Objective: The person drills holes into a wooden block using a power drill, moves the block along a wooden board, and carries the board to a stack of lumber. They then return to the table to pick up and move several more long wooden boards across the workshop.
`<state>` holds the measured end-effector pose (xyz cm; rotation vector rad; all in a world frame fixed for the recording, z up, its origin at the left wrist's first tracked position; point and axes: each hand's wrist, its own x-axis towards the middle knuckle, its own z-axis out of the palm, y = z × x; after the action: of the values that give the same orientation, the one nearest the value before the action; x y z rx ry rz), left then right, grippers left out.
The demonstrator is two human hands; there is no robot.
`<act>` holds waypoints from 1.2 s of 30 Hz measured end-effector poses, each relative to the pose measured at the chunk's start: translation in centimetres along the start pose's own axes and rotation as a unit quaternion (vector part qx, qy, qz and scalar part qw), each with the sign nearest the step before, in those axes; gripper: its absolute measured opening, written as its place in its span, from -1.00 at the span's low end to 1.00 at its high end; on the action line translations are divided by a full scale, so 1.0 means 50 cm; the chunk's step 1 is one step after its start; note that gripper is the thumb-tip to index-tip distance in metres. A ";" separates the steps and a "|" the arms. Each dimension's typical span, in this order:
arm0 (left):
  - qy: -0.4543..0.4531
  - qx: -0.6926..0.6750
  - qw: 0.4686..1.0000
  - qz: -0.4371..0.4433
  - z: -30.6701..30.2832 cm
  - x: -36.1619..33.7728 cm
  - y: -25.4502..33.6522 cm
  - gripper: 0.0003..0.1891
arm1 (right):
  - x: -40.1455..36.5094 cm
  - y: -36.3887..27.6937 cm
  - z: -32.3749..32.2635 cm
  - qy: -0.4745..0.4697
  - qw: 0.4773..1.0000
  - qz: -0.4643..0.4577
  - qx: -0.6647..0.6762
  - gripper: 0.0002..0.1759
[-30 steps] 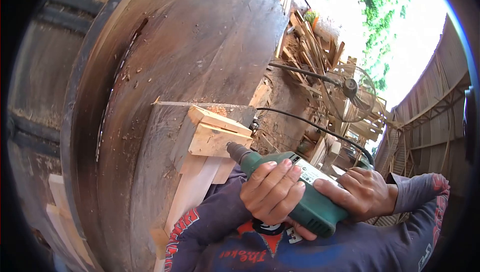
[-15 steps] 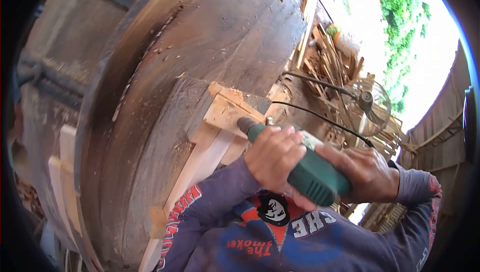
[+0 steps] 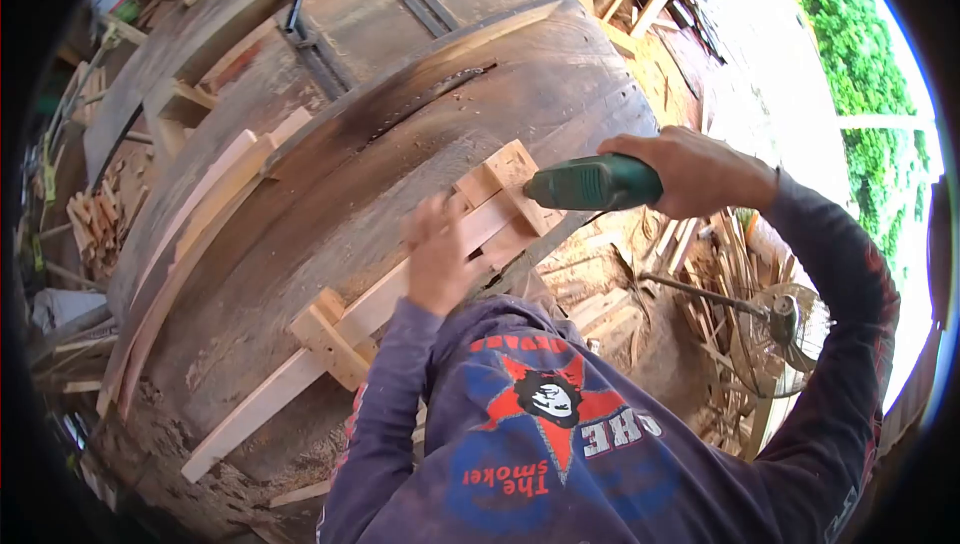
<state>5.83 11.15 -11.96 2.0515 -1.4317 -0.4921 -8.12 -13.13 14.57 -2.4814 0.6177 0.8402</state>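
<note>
My right hand [image 3: 700, 172] is wrapped round the rear of a green power drill [image 3: 592, 184], which lies nearly level with its front end at a wooden crosspiece [image 3: 510, 166]. A bit cannot be made out. My left hand [image 3: 437, 256], smeared by motion, has its fingers apart above a long pale wooden strip [image 3: 375, 296] and holds nothing visible. Across that strip, nearer my left sleeve, sits a second wooden crosspiece [image 3: 330, 336]. All of this wood rests on a large worn, dark wooden surface [image 3: 250, 314].
A curved wooden rail [image 3: 440, 56] crosses the surface, with metal clamps [image 3: 310, 49] beyond it. Pale boards [image 3: 200, 214] lean at the left. A standing fan [image 3: 785, 322] and scrap wood lie to the right.
My left hand has let go of the drill and moved left over the strip. The drill, now in my right hand alone, has swung to nearly level. The view has shifted, showing more of the surface.
</note>
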 end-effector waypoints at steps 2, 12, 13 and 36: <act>-0.050 0.165 0.983 -0.059 -0.037 -0.080 -0.047 -0.02 | 0.003 0.013 0.003 0.011 0.999 -0.040 -0.032 -0.28; 0.037 0.103 0.991 -0.071 -0.006 -0.125 -0.115 -0.43 | -0.015 0.008 0.050 0.033 0.998 0.015 0.059 -0.19; 0.046 0.096 0.991 -0.079 -0.006 -0.125 -0.112 -0.43 | -0.031 -0.036 0.051 0.009 0.980 0.106 0.171 -0.23; -0.002 0.160 0.983 -0.084 0.023 -0.116 -0.122 -0.36 | -0.284 -0.092 -0.094 0.106 0.942 0.085 0.308 -0.34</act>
<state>7.47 17.85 -16.95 2.4419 -1.4201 -0.3502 -13.71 -8.18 28.33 -1.9662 1.0051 0.3518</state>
